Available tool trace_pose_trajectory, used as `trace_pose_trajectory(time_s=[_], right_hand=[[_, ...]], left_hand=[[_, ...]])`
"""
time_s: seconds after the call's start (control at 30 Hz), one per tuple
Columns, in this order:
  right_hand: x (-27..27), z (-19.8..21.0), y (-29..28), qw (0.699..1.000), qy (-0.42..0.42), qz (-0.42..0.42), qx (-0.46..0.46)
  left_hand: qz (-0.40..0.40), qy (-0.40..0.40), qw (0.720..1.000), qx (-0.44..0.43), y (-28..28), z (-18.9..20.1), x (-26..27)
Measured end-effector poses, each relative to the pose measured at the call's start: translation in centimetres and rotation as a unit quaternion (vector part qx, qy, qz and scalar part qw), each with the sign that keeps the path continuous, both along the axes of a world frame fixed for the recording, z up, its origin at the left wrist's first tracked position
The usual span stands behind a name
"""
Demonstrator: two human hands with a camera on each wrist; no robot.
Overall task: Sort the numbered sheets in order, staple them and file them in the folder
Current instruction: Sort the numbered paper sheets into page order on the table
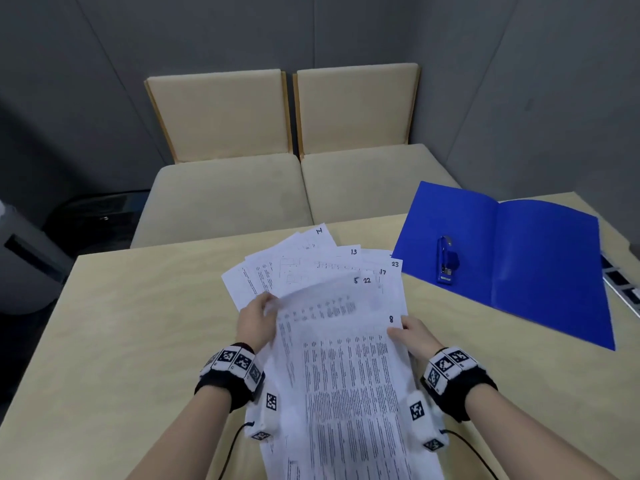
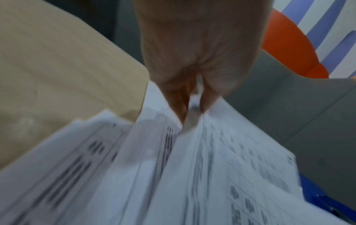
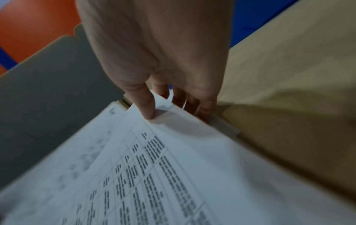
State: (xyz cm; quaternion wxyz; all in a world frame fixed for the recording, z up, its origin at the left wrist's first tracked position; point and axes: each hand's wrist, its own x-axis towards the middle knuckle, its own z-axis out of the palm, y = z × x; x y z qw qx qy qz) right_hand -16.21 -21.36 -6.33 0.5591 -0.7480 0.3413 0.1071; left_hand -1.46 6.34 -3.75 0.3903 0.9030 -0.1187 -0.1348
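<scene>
Head view showed me mid-sort: left hand (image 1: 257, 317) and right hand (image 1: 412, 332) pinched fanned numbered sheets (image 1: 322, 271); next I needed the lowest number.

We see even, soft overhead light in the head view, sharp mid-frame, walls bowed by wide-angle distortion at the edges. Both wrist views are dimmer and motion-blurred; print on the sheets (image 3: 173, 175) smears, with a soft shadow under the right hand (image 3: 154, 53).
</scene>
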Motion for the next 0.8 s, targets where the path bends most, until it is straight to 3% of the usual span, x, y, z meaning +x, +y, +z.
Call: trace_pose_trajectory(time_s=[0.1, 0.2, 0.3, 0.4, 0.5, 0.63, 0.8], right_hand=[[0.0, 0.7, -0.9, 0.999, 0.012, 0.034, -0.016], [0.0, 1.3, -1.1, 0.996, 0.035, 0.063, -0.043], [0.4, 1.3, -0.8, 0.996, 0.038, 0.038, -0.064], [0.5, 0.9, -0.4, 0.999, 0.029, -0.038, 0.005], [0.4, 1.0, 0.1, 0.987, 0.016, -0.117, 0.11], [0.4, 1.4, -0.2, 0.963, -0.012, -0.189, 0.193], [0.6, 2.4, -0.1, 0.949, -0.016, -0.206, 0.236]], left_hand=[[0.089, -0.143, 0.984, -0.051, 0.9, 3.2, 2.2], [0.135, -0.271, 0.949, -0.088, 1.8, 8.6, 4.8], [0.184, -0.312, 0.922, -0.136, 3.4, 14.2, 7.3], [0.147, -0.254, 0.939, -0.182, 5.1, 16.6, 9.4], [0.05, -0.098, 0.971, -0.212, 4.9, 15.6, 8.7], [-0.057, 0.062, 0.987, -0.135, 3.0, 9.3, 4.7], [-0.133, 0.154, 0.977, -0.065, -0.4, 2.4, -1.3]])
